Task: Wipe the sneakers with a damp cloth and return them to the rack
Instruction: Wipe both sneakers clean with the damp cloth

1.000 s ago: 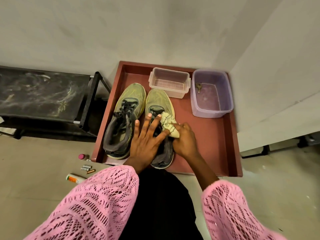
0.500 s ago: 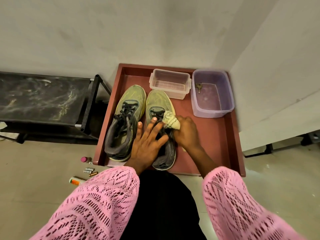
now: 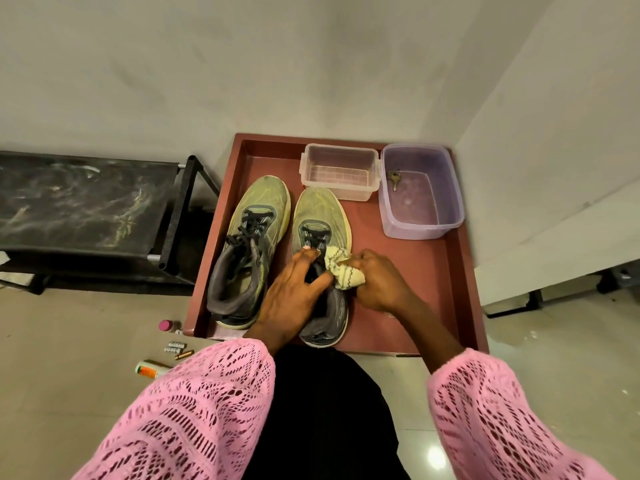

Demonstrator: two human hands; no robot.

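Two sneakers (image 3: 277,244) lay side by side along the tray's (image 3: 464,292) left edge. Left hand (image 3: 294,299), fingers spread, pressed on the right-hand sneaker; right hand (image 3: 381,285) clutched the cloth (image 3: 343,268) against it.

— How are the sneakers placed?
— Two yellow-green sneakers with grey heels and black laces are stood side by side, toes away. The right sneaker (image 3: 320,233) is pressed at its opening by the left hand (image 3: 294,296); the left sneaker (image 3: 254,244) is just beyond that hand.
— And the cloth?
— A bunched cream cloth (image 3: 343,268) is gripped in the right hand (image 3: 379,284), held against the right sneaker's side, beside the left fingertips.
— The rack?
— The black rack (image 3: 86,206) is seen well left of both hands.
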